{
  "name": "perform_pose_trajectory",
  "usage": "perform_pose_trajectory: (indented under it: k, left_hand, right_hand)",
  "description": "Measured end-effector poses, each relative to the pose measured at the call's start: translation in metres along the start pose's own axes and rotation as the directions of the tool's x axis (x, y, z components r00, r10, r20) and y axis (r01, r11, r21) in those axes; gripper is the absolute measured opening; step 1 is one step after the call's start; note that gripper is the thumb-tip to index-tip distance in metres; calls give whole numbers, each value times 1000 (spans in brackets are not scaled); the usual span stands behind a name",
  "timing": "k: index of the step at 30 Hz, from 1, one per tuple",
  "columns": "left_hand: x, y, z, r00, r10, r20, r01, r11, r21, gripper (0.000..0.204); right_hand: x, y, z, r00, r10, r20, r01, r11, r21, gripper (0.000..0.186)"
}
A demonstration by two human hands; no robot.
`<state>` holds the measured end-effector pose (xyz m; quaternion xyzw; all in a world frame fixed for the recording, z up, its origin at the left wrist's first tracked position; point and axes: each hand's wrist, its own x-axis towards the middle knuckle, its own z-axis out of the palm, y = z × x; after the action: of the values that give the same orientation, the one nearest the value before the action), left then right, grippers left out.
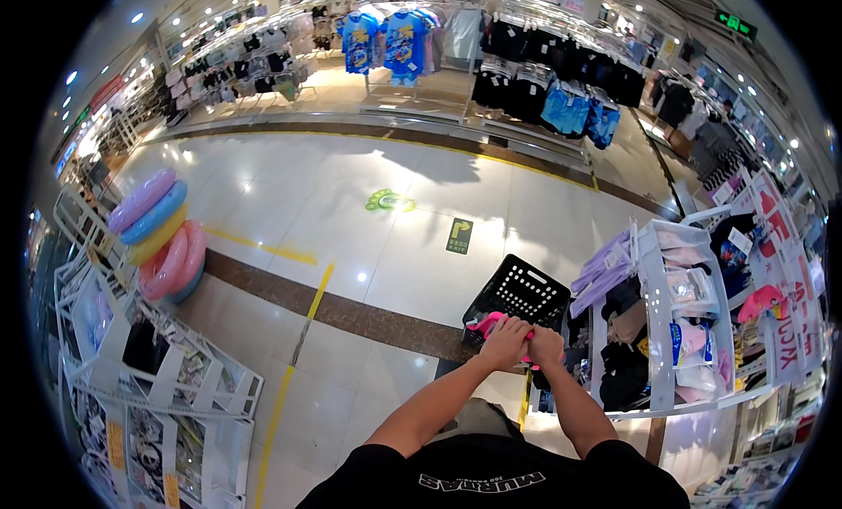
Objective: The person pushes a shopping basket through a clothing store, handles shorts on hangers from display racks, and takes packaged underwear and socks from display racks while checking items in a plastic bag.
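Both my hands are together at the lower middle right, in front of a black perforated plastic basket. My left hand is closed on a bright pink item, partly hidden by the fingers. My right hand is closed on the same pink stuff, just beside the left. I cannot make out its exact shape. The basket sits beside a white display bin filled with purple, black and pink garments and bagged items.
Colourful inflatable swim rings top white bins at the left. Clothes racks with blue T-shirts and black shorts stand across the aisle. A white tiled floor with yellow lines and arrow stickers runs between.
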<state>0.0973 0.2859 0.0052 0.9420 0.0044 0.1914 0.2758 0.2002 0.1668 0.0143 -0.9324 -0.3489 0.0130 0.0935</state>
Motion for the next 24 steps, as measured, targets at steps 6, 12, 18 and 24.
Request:
perform_pose_trajectory:
  k: [6, 12, 18, 24]
  left_hand:
    - [37, -12, -7, 998, 20, 66, -16, 998, -58, 43]
    - [89, -32, 4, 991, 108, 83, -107, 994, -15, 46]
    - [163, -64, 2, 939, 138, 314, -145, 989, -2, 44]
    - [227, -81, 21, 959, 178, 221, -179, 984, -17, 48]
  right_hand:
    - [33, 16, 1, 999, 19, -26, -19, 1000, 6, 19]
    - [72, 44, 7, 989, 11, -147, -3, 999, 53, 17]
    - [125, 63, -4, 993, 22, -118, -10, 995, 98, 22]
    - [188, 97, -1, 985, 39, -170, -25, 996, 81, 23]
